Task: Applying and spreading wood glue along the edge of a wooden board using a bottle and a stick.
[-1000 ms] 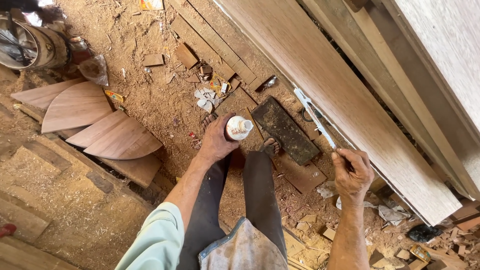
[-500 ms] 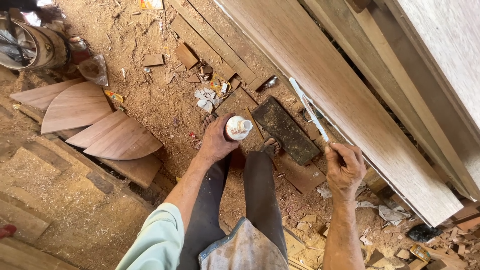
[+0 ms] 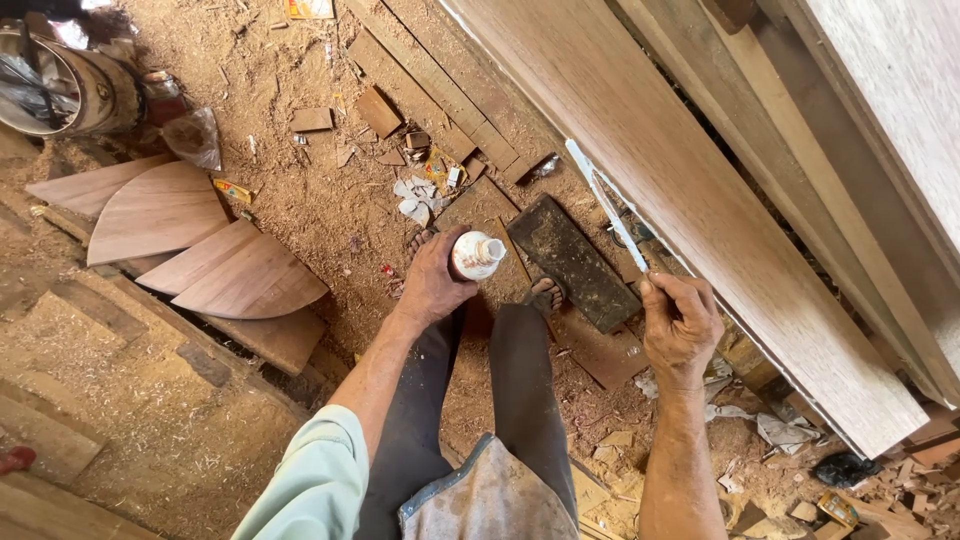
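Note:
My left hand (image 3: 436,282) grips a small white squeeze bottle (image 3: 477,254) upright, its nozzle up, above the sawdust floor. My right hand (image 3: 681,322) pinches a thin flat stick (image 3: 607,205) smeared white, its far end lying along the near edge of a long brown wooden plank (image 3: 700,200). The plank runs diagonally from top centre to lower right. A dark wooden block (image 3: 573,262) lies on the floor between my hands, by my sandalled foot (image 3: 545,294).
Curved, fan-shaped wood pieces (image 3: 190,240) lie stacked at left. A metal bucket (image 3: 60,80) sits at top left. Wood offcuts, scraps and paper litter the sawdust floor. More boards (image 3: 880,130) lean beyond the plank at right.
My right hand has slid the stick up along the plank's edge, away from me. The left hand and bottle have stayed put.

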